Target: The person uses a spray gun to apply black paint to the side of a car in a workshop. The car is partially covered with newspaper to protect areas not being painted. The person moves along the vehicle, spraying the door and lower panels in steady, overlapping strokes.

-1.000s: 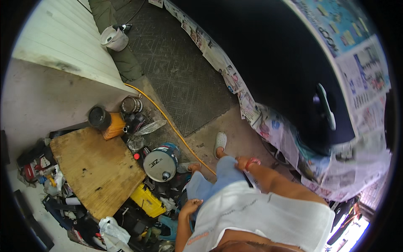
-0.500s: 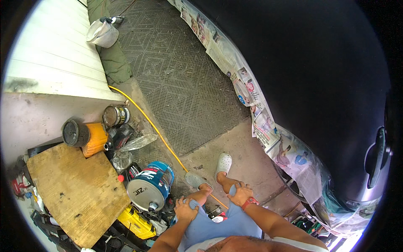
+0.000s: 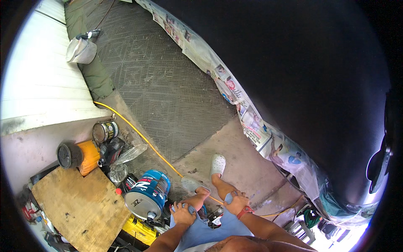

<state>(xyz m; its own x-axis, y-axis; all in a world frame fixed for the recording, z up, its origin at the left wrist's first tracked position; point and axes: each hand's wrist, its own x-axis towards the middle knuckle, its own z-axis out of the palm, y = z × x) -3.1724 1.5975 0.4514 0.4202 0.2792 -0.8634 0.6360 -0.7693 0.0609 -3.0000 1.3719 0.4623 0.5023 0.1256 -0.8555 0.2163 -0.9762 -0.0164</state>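
Note:
Both of my hands rest on my bent legs, over light blue shorts (image 3: 208, 235). On the left knee lies my left hand (image 3: 183, 214), fingers apart and draped over the cloth. My right hand (image 3: 236, 204) rests the same way on the right knee, a red watch (image 3: 245, 212) at its wrist. Neither hand holds a tool or part. Pale clogs (image 3: 218, 164) are on my feet. Close to the left knee is a tilted blue drum (image 3: 156, 185) with a grey top and a dark spout.
A dark car body panel (image 3: 294, 80) fills the right, its lower edge masked with newspaper (image 3: 256, 126) and plastic. A yellow hose (image 3: 138, 132) crosses the floor under my feet. At left are a wooden board (image 3: 79, 206), yellow case (image 3: 140, 230), orange container (image 3: 89, 156), can (image 3: 105, 131) and white bucket (image 3: 82, 50).
The view has shifted, so the bucket, hose and newspaper edge appear lower and further left. Both hands stay on the knees.

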